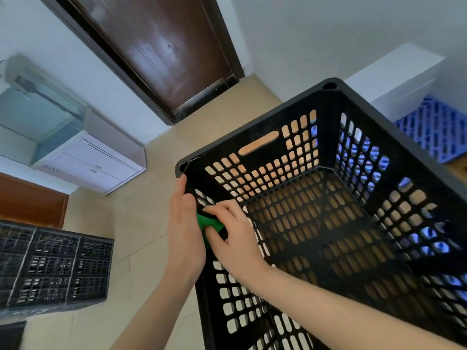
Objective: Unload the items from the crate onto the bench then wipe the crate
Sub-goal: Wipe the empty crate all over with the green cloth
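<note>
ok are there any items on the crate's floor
No, the floor of the black crate is bare; only the right hand holds a green cloth against its wall.

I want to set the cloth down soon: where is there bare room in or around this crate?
Free: the empty bottom of the black crate, bordered by its four walls; the tan floor between it, the second black crate and the brown door. Crowded: the crate's near-left wall, where the left hand, right hand and green cloth meet.
</note>
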`<state>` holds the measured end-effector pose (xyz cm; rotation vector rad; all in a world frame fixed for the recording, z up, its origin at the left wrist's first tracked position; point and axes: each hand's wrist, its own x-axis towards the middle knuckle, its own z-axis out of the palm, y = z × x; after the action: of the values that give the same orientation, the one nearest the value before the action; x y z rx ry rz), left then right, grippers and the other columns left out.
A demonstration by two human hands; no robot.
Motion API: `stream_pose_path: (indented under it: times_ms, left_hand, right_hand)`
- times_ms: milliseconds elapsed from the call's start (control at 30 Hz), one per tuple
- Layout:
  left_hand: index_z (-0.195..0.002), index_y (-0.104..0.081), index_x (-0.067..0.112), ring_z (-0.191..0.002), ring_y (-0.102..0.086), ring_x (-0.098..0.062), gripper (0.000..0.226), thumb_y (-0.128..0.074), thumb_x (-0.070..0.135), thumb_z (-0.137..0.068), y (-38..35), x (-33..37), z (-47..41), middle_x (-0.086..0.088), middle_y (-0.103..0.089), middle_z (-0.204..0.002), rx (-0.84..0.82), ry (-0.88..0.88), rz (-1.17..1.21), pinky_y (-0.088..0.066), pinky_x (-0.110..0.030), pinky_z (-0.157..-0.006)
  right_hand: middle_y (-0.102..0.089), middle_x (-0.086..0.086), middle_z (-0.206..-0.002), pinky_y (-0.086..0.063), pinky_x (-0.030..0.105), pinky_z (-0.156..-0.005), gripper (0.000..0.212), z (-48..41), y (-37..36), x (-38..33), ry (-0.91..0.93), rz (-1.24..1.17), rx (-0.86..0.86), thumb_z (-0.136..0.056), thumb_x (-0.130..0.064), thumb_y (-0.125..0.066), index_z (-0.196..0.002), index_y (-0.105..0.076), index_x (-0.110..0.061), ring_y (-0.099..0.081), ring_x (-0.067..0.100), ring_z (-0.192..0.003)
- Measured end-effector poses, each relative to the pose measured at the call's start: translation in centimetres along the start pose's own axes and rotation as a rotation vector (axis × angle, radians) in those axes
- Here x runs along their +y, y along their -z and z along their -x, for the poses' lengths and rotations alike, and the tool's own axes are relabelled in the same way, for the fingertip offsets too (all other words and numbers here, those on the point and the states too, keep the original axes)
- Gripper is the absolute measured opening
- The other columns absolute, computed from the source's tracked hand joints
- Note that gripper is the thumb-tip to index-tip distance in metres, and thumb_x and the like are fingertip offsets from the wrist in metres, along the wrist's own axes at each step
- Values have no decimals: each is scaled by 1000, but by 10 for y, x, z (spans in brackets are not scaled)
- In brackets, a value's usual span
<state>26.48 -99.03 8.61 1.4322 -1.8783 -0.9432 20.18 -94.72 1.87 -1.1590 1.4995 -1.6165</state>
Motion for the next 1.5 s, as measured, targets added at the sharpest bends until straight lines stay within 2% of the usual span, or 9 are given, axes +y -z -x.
stream_pose_path:
  times_ms: [67,167,300,533,767,1000,1233,1333,1500]
  left_hand:
    - [-152,-28,25,-143,-34,-18,83,-20,66,-81,-1,-9,1,2,-34,-156,12,-16,25,-29,-38,-119]
    - [-152,-26,23,-145,-29,-19,65,-20,54,-96,-1,-17,0,10,-30,-152,27,-17,-47,-19,-1,-106]
    - [-150,-31,32,-145,-29,-17,71,-20,64,-87,2,-14,0,0,-36,-154,-7,-8,31,-20,-41,-122]
    - [-142,-38,40,-147,-10,1,60,-14,56,-89,8,-12,10,15,-34,-154,-92,-259,-121,8,-40,-122]
    - [-143,-43,34,-146,-24,-11,58,-18,53,-93,19,-20,3,12,-42,-150,-357,-585,-317,-1,-49,-121]
    - [-146,-3,47,-147,0,-3,66,-3,71,-85,33,-26,-18,19,-10,-158,-627,-729,-424,-3,-34,-120]
    - [-147,-30,36,-131,-22,8,56,-39,51,-93,20,7,-91,18,-33,-146,-736,-851,-203,-32,-27,-114]
    - [-143,-35,38,-127,-15,17,49,-48,43,-96,1,15,-119,22,-34,-142,-785,-922,-171,-31,-24,-114]
    - [-140,-47,29,-138,-27,2,47,-58,30,-94,-30,21,-154,16,-44,-140,-789,-1156,-205,-28,-25,-112]
  right_hand:
    - [-51,-8,-109,-48,31,-88,32,16,7,-5,4,45,-20,-82,-15,-57,-114,-63,-17,-51,10,-104]
    - [-50,-11,-105,-46,23,-86,32,45,17,-11,-33,111,-68,-79,-18,-55,-110,-65,-16,-50,3,-100]
    - [-48,-21,-102,-46,23,-87,40,86,37,-15,-145,222,-191,-75,-34,-48,-111,-64,-25,-52,-1,-97]
    - [-48,-18,-112,-37,24,-103,40,94,71,-32,-267,445,-488,-80,-40,-55,-119,-60,-34,-49,-6,-111]
    - [-54,-16,-110,-35,9,-95,43,72,69,-34,-380,618,0,-85,-25,-67,-127,-59,-31,-51,-3,-106]
    - [-54,-11,-108,-37,13,-92,60,76,60,-34,-558,681,324,-80,-31,-74,-135,-49,-31,-52,2,-104]
    - [-47,-12,-105,-33,1,-78,64,67,73,-17,-651,637,479,-80,-33,-72,-138,-45,-33,-50,-1,-98]
    - [-44,-11,-106,-34,0,-75,64,50,81,-3,-693,636,550,-82,-30,-69,-140,-43,-33,-48,0,-96]
    - [-39,-11,-107,-35,8,-80,68,17,87,14,-747,689,623,-80,-28,-69,-142,-41,-32,-46,5,-95]
